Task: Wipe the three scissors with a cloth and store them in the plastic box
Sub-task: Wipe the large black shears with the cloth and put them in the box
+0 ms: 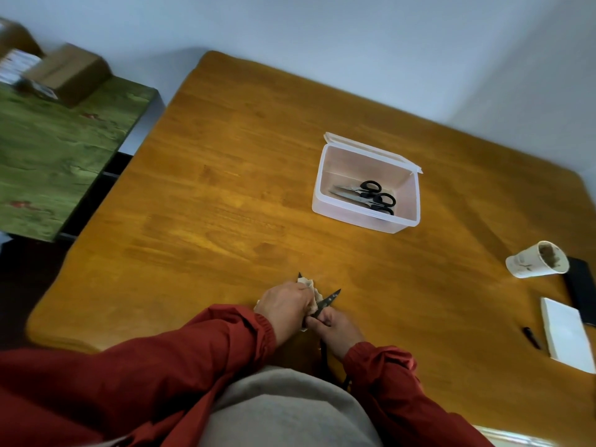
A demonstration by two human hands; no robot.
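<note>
At the near edge of the table, the left hand is gripping a crumpled cloth around one blade of the open scissors. The right hand is holding these scissors lower down, with its fingers curled around them. Two black-handled scissors are lying inside the plastic box, which is standing open toward the far right corner.

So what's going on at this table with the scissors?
The person's left hand wraps a cloth round one blade of the open scissors, while the right hand grips them lower down. Two other pairs already lie in the plastic box farther up the table.
</note>
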